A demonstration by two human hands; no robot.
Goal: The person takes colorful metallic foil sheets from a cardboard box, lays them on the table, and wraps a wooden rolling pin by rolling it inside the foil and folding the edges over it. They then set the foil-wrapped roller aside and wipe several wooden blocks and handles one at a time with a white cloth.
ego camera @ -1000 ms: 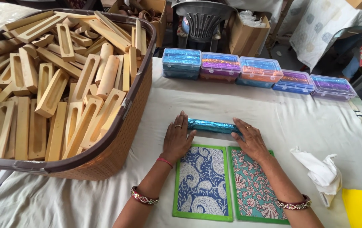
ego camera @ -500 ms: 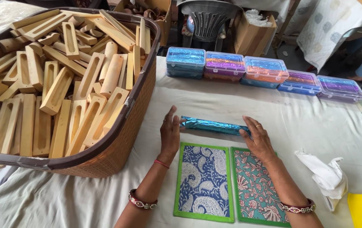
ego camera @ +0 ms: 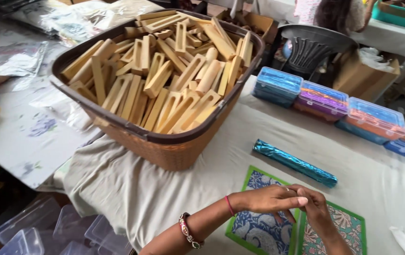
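Wooden blocks (ego camera: 164,71) fill basket (ego camera: 164,146); foil roll (ego camera: 294,163) beyond joined, empty left hand (ego camera: 266,199), right hand (ego camera: 316,210).

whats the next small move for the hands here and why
Probably reach back to the foil roll. Both hands, left hand and right hand, are together and empty above the patterned cards, touching each other rather than any item. The roll lies loose on the cloth beyond them, beside the basket of wooden pieces, and is the nearest unheld item.

Place: you sit in a craft workshop.
Evidence: basket (ego camera: 174,146) heaped with wooden blocks (ego camera: 164,71), row of colourful plastic boxes (ego camera: 325,99), cloth-covered worktable (ego camera: 174,189).
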